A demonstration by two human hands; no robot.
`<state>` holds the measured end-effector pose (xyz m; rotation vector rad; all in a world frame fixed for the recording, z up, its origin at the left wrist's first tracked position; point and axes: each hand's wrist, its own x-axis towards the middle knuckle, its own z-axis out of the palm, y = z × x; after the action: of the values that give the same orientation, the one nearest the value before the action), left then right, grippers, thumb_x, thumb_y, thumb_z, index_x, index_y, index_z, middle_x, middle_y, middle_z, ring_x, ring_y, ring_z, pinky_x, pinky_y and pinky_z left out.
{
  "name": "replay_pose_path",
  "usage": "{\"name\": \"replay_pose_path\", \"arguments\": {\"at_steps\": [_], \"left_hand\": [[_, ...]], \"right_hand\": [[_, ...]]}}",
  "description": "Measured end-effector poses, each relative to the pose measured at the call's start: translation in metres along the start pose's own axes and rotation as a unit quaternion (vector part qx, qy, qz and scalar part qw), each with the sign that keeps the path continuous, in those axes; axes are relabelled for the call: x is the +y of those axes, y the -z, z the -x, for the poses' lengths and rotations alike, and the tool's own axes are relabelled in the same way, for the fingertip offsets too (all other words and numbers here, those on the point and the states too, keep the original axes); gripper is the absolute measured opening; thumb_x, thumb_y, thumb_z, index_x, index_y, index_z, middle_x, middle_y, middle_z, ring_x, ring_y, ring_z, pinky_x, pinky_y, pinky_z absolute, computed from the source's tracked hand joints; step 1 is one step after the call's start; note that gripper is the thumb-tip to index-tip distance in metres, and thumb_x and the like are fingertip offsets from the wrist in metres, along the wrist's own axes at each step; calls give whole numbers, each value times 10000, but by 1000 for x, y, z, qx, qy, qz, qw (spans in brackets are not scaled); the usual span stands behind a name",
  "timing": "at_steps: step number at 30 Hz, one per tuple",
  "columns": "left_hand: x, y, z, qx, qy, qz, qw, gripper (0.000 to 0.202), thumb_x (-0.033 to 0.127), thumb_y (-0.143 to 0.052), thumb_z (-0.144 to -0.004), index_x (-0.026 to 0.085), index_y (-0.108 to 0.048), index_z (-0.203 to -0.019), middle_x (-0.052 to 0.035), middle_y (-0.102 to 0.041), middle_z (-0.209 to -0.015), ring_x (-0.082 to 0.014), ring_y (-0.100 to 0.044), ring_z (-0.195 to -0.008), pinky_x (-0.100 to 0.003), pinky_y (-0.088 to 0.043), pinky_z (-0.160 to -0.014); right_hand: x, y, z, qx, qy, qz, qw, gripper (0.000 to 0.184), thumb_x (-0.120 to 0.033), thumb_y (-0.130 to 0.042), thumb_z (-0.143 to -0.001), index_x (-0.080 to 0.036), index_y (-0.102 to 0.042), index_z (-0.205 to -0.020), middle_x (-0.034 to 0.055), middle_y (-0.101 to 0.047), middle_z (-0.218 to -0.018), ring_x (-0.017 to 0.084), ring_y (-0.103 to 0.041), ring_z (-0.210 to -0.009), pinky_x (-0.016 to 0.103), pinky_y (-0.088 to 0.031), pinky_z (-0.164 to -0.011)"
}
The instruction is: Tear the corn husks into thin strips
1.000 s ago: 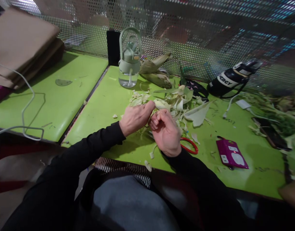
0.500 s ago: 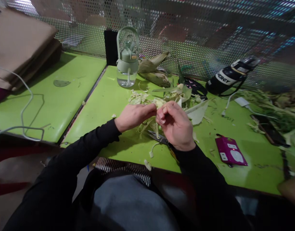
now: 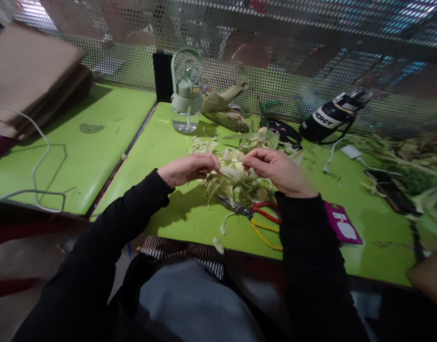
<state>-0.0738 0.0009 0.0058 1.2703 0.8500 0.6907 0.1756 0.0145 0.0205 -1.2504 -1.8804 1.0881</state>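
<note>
A person in black sleeves works above a heap of leafy scraps (image 3: 256, 190), a pale husk (image 3: 234, 175) held up between both hands. The right hand (image 3: 275, 168) pinches a thin strand (image 3: 238, 162) between thumb and forefinger, too fine for its material to be made out. The left hand (image 3: 191, 168) has its fingers curled at the husk's near end; whether they grip it cannot be told, since the fingertips blend into the pale leaf.

The right sleeve (image 3: 304, 228) covers the handle ends of a red-and-yellow cutting tool (image 3: 245, 211) and one side of a purple power strip (image 3: 343, 223). Leaves screen part of a black patterned item (image 3: 284, 133). The lettering on a leaning black bottle (image 3: 325, 121) shows only in part. Along the right edge, a pile of greens (image 3: 425, 156) is cut off and blurred, as is a brownish form (image 3: 428, 275) below it.

The bright green table (image 3: 189, 223) meets a second one (image 3: 104, 111) at a dark seam. On that one lies a brown paper stack (image 3: 36, 71), cropped at left. A pale green bottle (image 3: 187, 104) stands near dry husks (image 3: 223, 109), before a perforated metal screen (image 3: 132, 35) with indistinct shapes.
</note>
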Motion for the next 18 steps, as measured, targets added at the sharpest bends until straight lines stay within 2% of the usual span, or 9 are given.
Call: {"name": "replay_pose_path", "arguments": {"at_steps": [2, 4, 7, 8, 9, 11, 13, 15, 18], "left_hand": [[7, 7, 5, 33, -2, 79, 996, 124, 192, -571, -808, 209, -518, -697, 22, -456, -646, -79, -369, -546, -232, -340, -519], [7, 5, 8, 38, -19, 134, 990, 126, 196, -567, -816, 212, -513, -704, 30, -425, -645, -85, -367, -560, -230, -340, -525], [-3, -18, 7, -70, -2, 133, 989, 115, 219, -610, -804, 206, -536, -716, 30, -463, -660, -94, -411, -583, -253, -422, -584], [-6, -28, 5, -95, 7, 148, 984, 130, 216, -621, -803, 200, -528, -714, 27, -489, -669, -94, -446, -596, -258, -445, -609], [-9, -37, 4, -84, 2, 178, 981, 130, 222, -618, -827, 195, -531, -734, 21, -520, -693, -95, -485, -624, -260, -466, -642], [-9, -51, 0, 13, -44, 243, 969, 93, 206, -566, -894, 187, -545, -805, -19, -646, -881, -103, -599, -802, -273, -517, -781], [-6, -56, -3, 131, -82, 275, 949, 118, 237, -481, -972, 189, -559, -898, -46, -687, -1113, -109, -634, -987, -286, -525, -881], [-2, -54, -5, 205, -87, 270, 937, 157, 269, -426, -1007, 196, -565, -1018, -59, -651, -1308, -114, -627, -1118, -290, -520, -923], [-2, -47, -8, 226, -76, 225, 945, 237, 304, -397, -1012, 194, -551, -1154, -85, -586, -1447, -133, -620, -1199, -298, -521, -939]], "right_hand": [[8, 6, -7, -5, -10, -25, 1000, 357, -512, -783, -810, -174, -690, -741, -29, -591, -626, 69, -397, -510, 255, -272, -492], [17, 0, -18, 59, 25, -64, 996, 381, -543, -812, -761, -192, -666, -741, -50, -534, -602, 77, -399, -525, 251, -293, -506], [27, -23, -34, 165, 100, -89, 977, 414, -635, -718, -798, -233, -637, -743, -49, -523, -627, 104, -424, -538, 266, -364, -528], [28, -31, -37, 157, 118, -39, 980, 383, -614, -700, -822, -241, -653, -752, -28, -570, -665, 131, -489, -585, 294, -420, -571], [27, -37, -37, 138, 141, 33, 980, 324, -563, -721, -824, -247, -676, -769, -1, -633, -746, 165, -565, -683, 339, -481, -662], [20, -43, -31, 165, 182, 114, 963, 220, -474, -766, -803, -263, -703, -813, 41, -698, -938, 238, -619, -927, 441, -495, -884], [8, -43, -20, 180, 194, 129, 956, 149, -411, -731, -853, -264, -714, -870, 60, -704, -1014, 258, -607, -1019, 471, -461, -969], [-3, -45, -9, 146, 185, 115, 965, 171, -425, -697, -898, -255, -709, -906, 47, -707, -963, 225, -623, -912, 411, -498, -872], [-14, -55, -3, 93, 156, 47, 982, 291, -516, -698, -895, -227, -705, -932, 37, -706, -925, 184, -622, -807, 337, -495, -745]]}}
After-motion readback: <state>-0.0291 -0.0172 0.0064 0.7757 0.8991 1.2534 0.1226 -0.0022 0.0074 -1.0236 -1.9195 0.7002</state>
